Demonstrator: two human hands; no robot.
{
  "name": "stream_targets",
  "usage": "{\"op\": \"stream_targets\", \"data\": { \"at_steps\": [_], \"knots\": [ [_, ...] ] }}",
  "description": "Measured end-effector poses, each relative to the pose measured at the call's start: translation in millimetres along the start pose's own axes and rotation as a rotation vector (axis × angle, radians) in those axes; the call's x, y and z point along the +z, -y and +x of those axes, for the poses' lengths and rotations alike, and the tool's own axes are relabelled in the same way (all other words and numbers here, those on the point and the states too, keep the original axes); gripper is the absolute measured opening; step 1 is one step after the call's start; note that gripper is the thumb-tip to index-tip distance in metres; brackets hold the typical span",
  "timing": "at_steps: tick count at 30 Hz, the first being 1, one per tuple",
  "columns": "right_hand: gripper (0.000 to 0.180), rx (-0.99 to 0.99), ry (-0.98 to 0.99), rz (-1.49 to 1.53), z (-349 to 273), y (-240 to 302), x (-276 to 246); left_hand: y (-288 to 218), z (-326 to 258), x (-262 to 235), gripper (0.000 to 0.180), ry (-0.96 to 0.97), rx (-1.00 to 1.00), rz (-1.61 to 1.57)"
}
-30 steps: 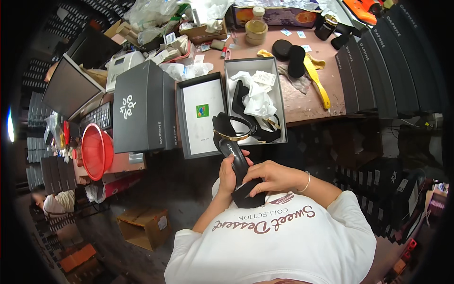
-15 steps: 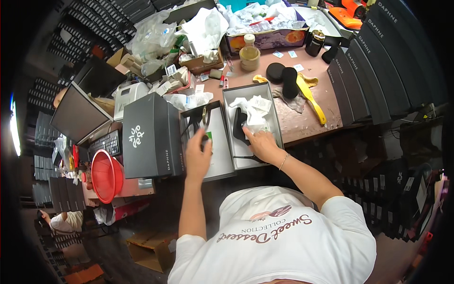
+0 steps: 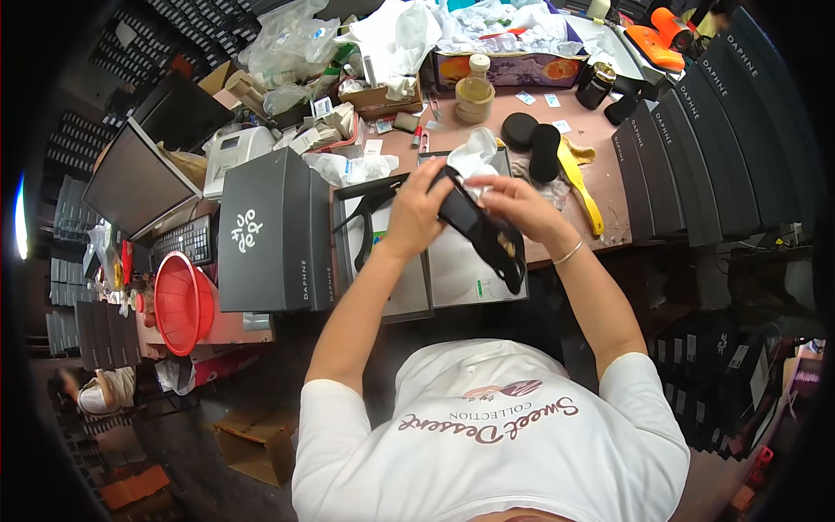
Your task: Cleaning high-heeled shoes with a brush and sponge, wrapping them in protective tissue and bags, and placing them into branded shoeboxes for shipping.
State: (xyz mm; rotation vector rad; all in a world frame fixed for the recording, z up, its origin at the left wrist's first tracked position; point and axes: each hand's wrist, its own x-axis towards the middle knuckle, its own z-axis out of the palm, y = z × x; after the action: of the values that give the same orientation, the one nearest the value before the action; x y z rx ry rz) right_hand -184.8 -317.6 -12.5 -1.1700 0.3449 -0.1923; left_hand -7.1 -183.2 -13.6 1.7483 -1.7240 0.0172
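A cluttered brown worktable fills the upper half of the frame: crumpled plastic bags at upper left, a jar with a pale lid at top centre, two black round pads and a yellow shoehorn right of centre, a row of dark flat boxes along the right. A closed black shoebox stands at centre left beside a red basket, with a keyboard and monitor further left. An open box lined with white tissue lies at centre, partly covered by the person's forearms. Half a second earlier both hands were down inside the box; now they are raised above it, holding a black sandal between them. The left hand curls its fingers around the sandal's upper end, while the right hand pinches its strap from the right, the lower end hanging free below the fingers, above the box's tissue.
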Motion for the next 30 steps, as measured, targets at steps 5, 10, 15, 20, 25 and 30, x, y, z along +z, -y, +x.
{"op": "stream_targets", "data": {
  "at_steps": [5,10,15,20,25,30],
  "knots": [
    [0.048,-0.17,-0.149,-0.346,5,-12,-16,18,11,-5,0.033,-0.088,-0.148,0.056],
    [0.053,-0.278,-0.263,-0.374,12,-50,-6,15,8,-28,0.039,0.068,-0.528,-0.122],
    [0.062,-0.414,-0.29,-0.637,9,-53,42,9,-10,-23,0.039,0.043,-0.613,-0.332],
    [0.041,-0.313,-0.504,-0.862,14,-38,16,6,-38,-46,0.031,-0.008,-0.804,-1.058],
    [0.039,0.057,0.112,-1.698,19,-102,14,-7,-46,-58,0.033,-0.178,-0.771,-1.572],
    [0.068,0.003,0.209,-1.557,-19,-51,54,-19,-69,-46,0.054,-0.285,-0.749,-1.733]
  ]
}}
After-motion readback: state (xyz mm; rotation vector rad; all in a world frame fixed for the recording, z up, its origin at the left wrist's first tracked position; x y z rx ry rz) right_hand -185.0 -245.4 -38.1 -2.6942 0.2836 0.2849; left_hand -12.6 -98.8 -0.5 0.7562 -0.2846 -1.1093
